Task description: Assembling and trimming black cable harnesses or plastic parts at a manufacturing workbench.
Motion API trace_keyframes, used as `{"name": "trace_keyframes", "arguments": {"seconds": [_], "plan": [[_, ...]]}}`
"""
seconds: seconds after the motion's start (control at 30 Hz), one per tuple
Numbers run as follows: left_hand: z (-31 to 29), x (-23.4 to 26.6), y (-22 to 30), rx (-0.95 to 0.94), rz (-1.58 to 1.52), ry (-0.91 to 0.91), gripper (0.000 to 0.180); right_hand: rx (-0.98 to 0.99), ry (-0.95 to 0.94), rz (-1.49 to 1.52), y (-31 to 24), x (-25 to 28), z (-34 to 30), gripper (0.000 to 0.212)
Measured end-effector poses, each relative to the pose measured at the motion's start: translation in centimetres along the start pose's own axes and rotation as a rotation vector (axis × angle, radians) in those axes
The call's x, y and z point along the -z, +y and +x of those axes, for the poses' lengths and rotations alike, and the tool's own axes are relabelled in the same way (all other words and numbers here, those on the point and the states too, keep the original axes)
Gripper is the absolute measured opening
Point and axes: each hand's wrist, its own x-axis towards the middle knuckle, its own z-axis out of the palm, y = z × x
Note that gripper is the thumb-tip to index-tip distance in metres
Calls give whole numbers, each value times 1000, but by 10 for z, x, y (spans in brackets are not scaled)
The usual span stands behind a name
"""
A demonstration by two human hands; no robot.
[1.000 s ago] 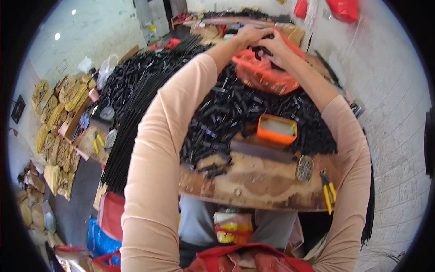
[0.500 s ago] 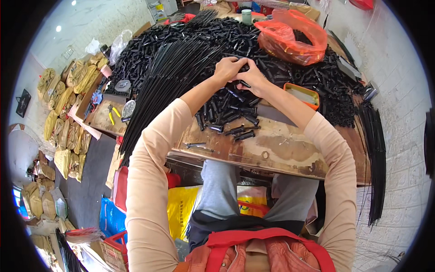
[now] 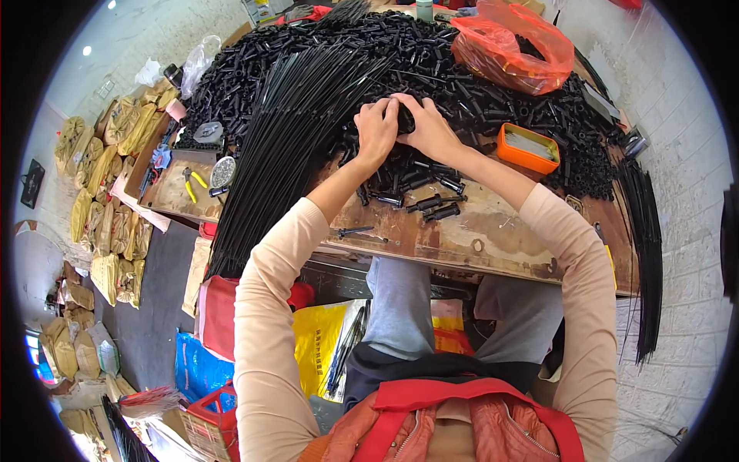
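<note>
Over the front of a heap of black plastic tubular parts (image 3: 462, 100), my left hand (image 3: 376, 129) and my right hand (image 3: 431, 132) meet with curled fingers, tips together. Between them shows a dark piece, seemingly a black tubular part (image 3: 406, 120), mostly hidden by the fingers. Just below my hands, several loose black tubular parts (image 3: 439, 206) lie on the wooden table (image 3: 493, 239). A long bundle of thin black rods (image 3: 289, 123) runs beside my left hand.
An orange tub (image 3: 528, 148) with pale contents stands right of my right forearm. Behind it sits a red plastic bag (image 3: 516, 54). Yellow-handled pliers (image 3: 194, 185) lie on the left side table. More black rods (image 3: 643, 262) hang over the right edge. Brown wrapped packages (image 3: 108, 200) are stacked left.
The view has shifted, so the table sits differently in the picture. My left hand has turned more upright, and the black part that showed beneath my right hand is now hidden between both hands.
</note>
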Motion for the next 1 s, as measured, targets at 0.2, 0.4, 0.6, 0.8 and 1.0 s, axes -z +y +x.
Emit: {"name": "trace_keyframes", "arguments": {"seconds": [0.2,0.4,0.6,0.8,1.0], "plan": [[18,20,-19,45,-34,-150,32,-1,-79,-189,-16,8,9,86],[26,70,0,-68,71,102,32,266,-104,-222,-20,80,-4,55],[-123,80,64,-495,45,26,24,149,-138,15,-11,184,-187,26],[-237,99,67,-317,123,-12,25,-366,160,-82,53,265,-351,21],[-238,125,27,-129,361,298,27,-664,278,104,117,330,-440,24]]}}
